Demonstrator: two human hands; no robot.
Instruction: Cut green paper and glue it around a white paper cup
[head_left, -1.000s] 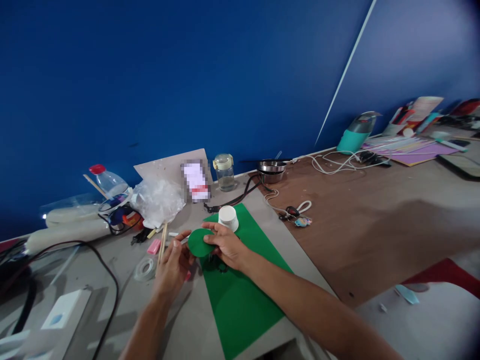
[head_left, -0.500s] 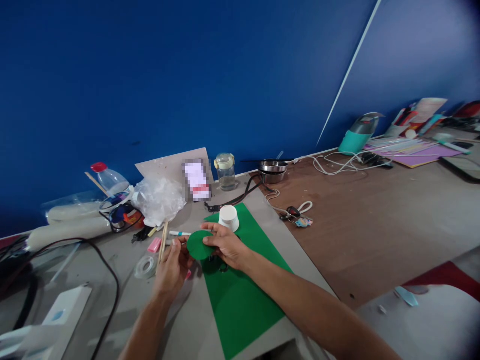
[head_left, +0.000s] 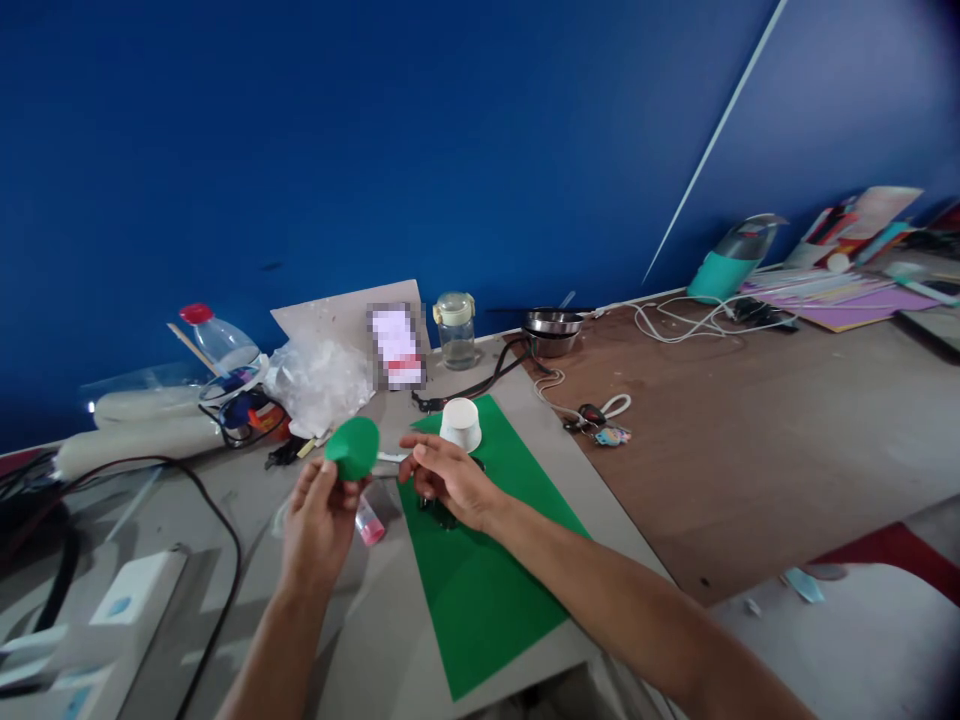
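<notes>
The left hand point(head_left: 321, 520) pinched a round green paper piece point(head_left: 352, 448) by its lower edge, raised above the grey desk point(head_left: 375, 620). The right hand point(head_left: 459, 485), partly open and seemingly empty, hovered over the rectangular green sheet point(head_left: 495, 590) near a white tapered cup point(head_left: 460, 425). Handling the thin piece called for a light grip.

Left hand point(head_left: 322, 510) pinches, right hand point(head_left: 448, 478) open

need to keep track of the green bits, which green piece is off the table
The round one, held up by the left hand; the sheet lies flat.
</notes>
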